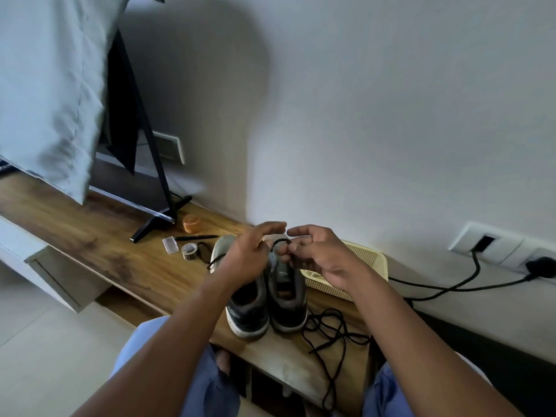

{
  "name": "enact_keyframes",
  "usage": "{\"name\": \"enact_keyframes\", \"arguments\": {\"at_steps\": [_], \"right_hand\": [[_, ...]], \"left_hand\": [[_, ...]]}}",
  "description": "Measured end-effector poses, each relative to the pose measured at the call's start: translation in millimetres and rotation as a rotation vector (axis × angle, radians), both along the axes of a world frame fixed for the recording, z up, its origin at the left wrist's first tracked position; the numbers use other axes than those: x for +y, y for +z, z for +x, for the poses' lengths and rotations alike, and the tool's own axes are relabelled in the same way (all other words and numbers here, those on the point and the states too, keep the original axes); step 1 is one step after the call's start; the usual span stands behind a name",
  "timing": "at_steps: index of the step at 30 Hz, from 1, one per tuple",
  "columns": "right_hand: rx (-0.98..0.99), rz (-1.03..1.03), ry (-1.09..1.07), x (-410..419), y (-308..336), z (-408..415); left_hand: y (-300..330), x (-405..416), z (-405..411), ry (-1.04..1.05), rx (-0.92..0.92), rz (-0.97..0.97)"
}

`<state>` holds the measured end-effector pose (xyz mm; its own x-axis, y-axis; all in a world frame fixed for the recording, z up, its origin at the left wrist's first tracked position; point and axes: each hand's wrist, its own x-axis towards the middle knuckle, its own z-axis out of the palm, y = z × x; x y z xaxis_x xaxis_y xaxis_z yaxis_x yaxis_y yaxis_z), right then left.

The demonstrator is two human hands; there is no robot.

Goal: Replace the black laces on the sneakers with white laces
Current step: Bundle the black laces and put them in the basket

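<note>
The toes of the two dark sneakers (266, 299) on the wooden shelf (99, 236) are hidden behind both hands. A loop of black lace (281, 242) is pinched in the right hand (319, 257); the left hand (249, 254) is held loosely open beside it, touching nothing that can be made out. Another black lace (331, 329) is left tangled just right of the sneakers. A cream perforated box (361, 260) is partly covered by the right hand. No white laces can be made out.

Orange jar (191, 223), tape roll (189, 250), wicker tray (373, 260)

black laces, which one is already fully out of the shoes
The loose black lace piled on the table right of the sneakers; the other lace is looped in the right hand.
</note>
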<state>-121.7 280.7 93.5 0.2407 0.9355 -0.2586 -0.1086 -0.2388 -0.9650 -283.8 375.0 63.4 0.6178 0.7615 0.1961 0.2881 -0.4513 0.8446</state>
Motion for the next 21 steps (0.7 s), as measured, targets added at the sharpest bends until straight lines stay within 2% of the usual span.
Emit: {"name": "enact_keyframes", "arguments": {"at_steps": [4, 10, 16, 21], "right_hand": [[0.044, 0.035, 0.049, -23.6, 10.1, 7.3], [-0.007, -0.034, 0.119, -56.5, 6.6, 18.6], [0.003, -0.122, 0.284, -60.8, 1.7, 26.6], [0.148, -0.066, 0.341, -52.5, -0.1, 33.6]], "left_hand": [[3.4, -14.9, 4.0, -0.122, -0.001, 0.028], [0.7, -33.7, 3.8, 0.025, -0.09, 0.105], [4.1, -42.6, 16.8, -0.123, -0.179, 0.189], [-1.1, -35.8, 26.9, -0.178, -0.212, 0.136]]}}
